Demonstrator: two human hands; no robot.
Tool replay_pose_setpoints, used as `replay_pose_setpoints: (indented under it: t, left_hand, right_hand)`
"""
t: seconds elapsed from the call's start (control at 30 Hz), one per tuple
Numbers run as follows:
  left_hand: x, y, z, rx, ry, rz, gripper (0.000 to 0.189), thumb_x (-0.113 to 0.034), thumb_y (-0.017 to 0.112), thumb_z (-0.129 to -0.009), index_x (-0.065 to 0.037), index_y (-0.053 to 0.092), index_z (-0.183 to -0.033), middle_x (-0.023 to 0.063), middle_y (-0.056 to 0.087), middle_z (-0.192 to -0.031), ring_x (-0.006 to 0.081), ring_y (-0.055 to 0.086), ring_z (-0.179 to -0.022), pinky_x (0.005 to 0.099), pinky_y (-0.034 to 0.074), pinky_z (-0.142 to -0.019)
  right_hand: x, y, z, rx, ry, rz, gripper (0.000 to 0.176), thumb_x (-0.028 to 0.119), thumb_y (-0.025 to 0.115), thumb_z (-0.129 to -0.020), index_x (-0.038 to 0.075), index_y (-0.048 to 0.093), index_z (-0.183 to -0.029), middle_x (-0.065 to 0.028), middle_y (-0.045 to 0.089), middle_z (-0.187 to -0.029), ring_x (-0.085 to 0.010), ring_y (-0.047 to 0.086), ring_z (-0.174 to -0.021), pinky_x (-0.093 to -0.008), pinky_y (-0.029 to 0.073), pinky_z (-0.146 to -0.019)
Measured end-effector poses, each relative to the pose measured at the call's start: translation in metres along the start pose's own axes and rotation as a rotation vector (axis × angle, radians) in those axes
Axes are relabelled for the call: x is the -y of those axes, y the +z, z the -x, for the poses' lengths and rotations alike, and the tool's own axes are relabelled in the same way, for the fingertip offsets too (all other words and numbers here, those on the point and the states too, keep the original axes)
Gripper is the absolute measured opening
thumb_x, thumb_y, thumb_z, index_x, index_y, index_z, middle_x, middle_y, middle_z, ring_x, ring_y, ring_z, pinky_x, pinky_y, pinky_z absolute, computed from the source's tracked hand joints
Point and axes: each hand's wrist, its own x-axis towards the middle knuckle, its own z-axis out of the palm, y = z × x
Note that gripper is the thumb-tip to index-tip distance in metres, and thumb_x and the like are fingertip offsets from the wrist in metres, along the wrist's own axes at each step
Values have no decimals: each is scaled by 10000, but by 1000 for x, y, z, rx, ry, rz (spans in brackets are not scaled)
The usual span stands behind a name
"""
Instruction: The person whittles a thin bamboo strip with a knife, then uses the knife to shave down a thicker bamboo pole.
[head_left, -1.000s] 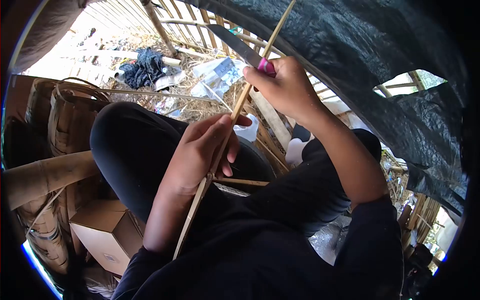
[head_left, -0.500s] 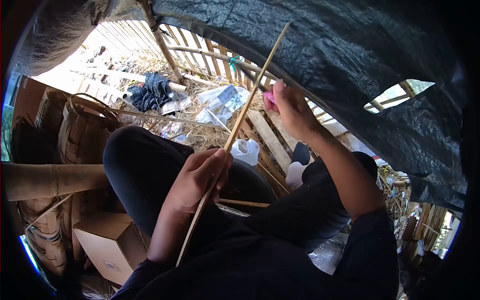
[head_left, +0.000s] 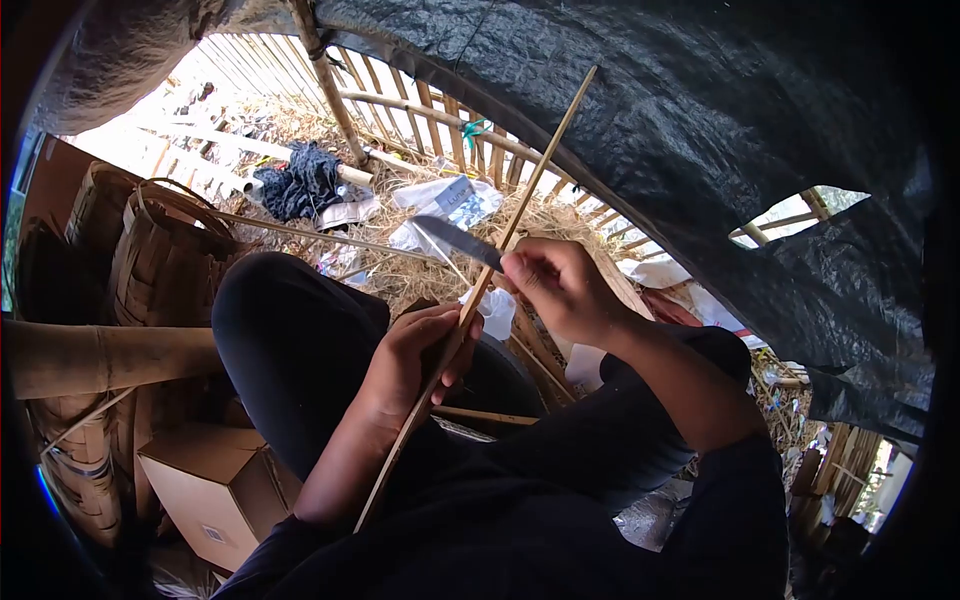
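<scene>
A long thin bamboo strip (head_left: 545, 160) runs diagonally from my lap up toward the dark tarp. My left hand (head_left: 415, 360) is closed around its lower middle, above my crossed legs. Farther up, my right hand (head_left: 562, 290) grips a knife (head_left: 455, 240), whose grey blade points to the upper left and crosses the strip. The knife's handle is hidden inside my fingers.
Woven baskets (head_left: 165, 260), a thick bamboo pole (head_left: 110, 360) and a cardboard box (head_left: 205, 490) are on the left. Ahead lie a dark cloth (head_left: 300, 182), plastic bags and straw. A black tarp (head_left: 690, 120) hangs at the upper right.
My right hand has moved down and left along the strip, toward my left hand. The knife blade now shows clearly, and the strip's upper end has shifted slightly right and down.
</scene>
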Motion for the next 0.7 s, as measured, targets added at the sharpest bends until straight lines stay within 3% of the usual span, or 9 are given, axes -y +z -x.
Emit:
replay_pose_setpoints:
  t: [0.07, 0.13, 0.23, 0.33, 0.47, 0.7]
  left_hand:
    - [-1, -3, 0, 19, 10, 50, 328, -303, 428, -998, -10, 549, -914, 8, 411, -500, 81, 320, -353, 199, 269, -347]
    - [0, -3, 0, 53, 69, -41, 342, -288, 413, -1006, 11, 563, -937, 15, 424, -514, 77, 354, -379, 190, 285, -375]
    - [-3, 7, 1, 27, 45, -164, 374, -293, 400, -1017, 35, 574, -971, 19, 431, -522, 81, 366, -388, 193, 299, -390]
    - [0, 10, 1, 12, -16, -256, 443, -338, 362, -1047, 26, 614, -1058, 3, 453, -569, 68, 422, -421, 196, 348, -408]
    - [-1, 11, 3, 2, -57, -244, 488, -373, 349, -1051, 31, 623, -1072, 9, 476, -581, 75, 441, -415, 200, 354, -403]
    - [2, 6, 7, 16, -110, -219, 467, -383, 355, -1046, -3, 576, -888, 2, 442, -504, 81, 365, -338, 201, 282, -334]
  right_hand:
    - [-14, -10, -4, -16, 95, -31, 364, 324, 576, -984, 38, 584, -759, 43, 482, -589, -15, 426, -539, -220, 328, -491]
    - [3, -13, -7, -110, 371, -112, 387, 368, 624, -951, 50, 582, -733, 46, 453, -533, -33, 390, -433, -226, 290, -414]
    - [4, -10, -10, -79, 506, -148, 370, 372, 665, -916, 46, 609, -749, 51, 423, -487, -48, 344, -358, -240, 244, -361]
    - [0, -2, -9, -99, 487, -290, 309, 324, 672, -901, 30, 650, -809, 48, 428, -487, -46, 361, -369, -246, 250, -366]
    - [-13, -9, -15, -134, 518, -253, 265, 290, 655, -891, 30, 681, -854, 52, 433, -504, -42, 370, -395, -235, 277, -382]
    - [-26, -30, -33, -258, 430, -192, 276, 297, 601, -938, 44, 669, -851, 81, 384, -548, -27, 368, -437, -221, 294, -407]
